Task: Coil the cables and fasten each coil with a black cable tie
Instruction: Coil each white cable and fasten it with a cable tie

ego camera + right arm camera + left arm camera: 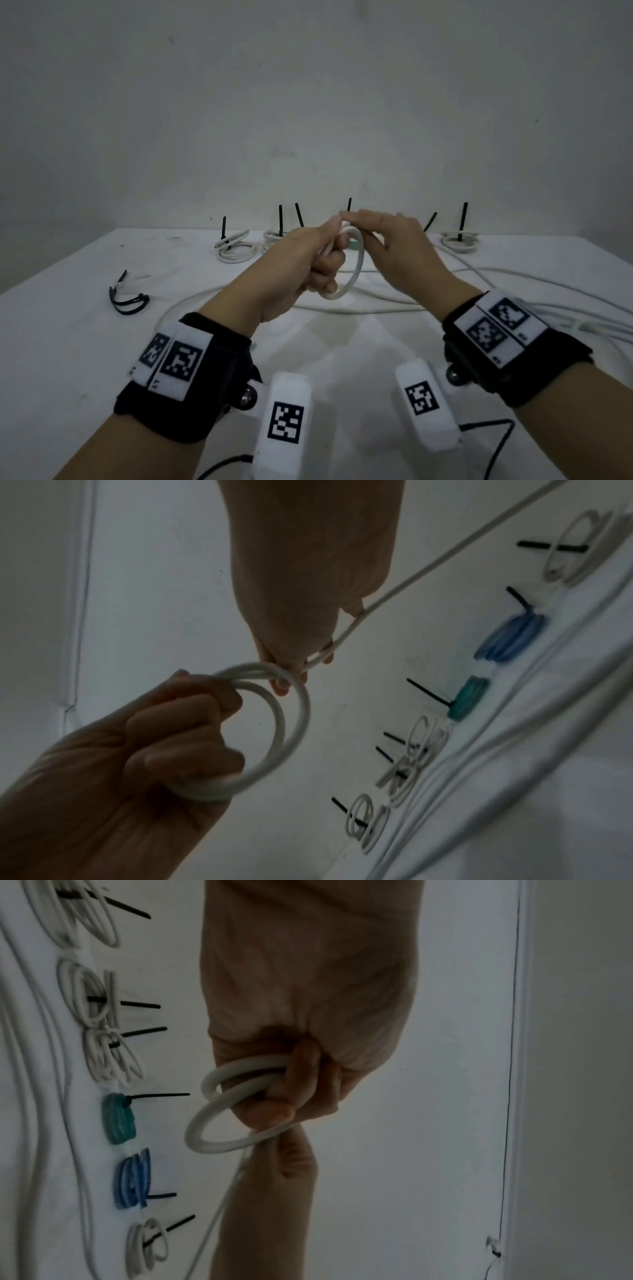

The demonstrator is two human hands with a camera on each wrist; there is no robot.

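Left hand (301,263) at frame centre grips 2 loops of white cable (356,270) — right hand (394,246) fingers pinch its trailing strand above the worktop (68,342).

A white cloth (68,342), lightly creased and marked with a few dark smudges, covered the table. Behind it rose a plain pale wall (308,102) with small scuffs. A thin dark wire (512,1069) ran along the wall in the left wrist view, beside a white strip (524,1042).
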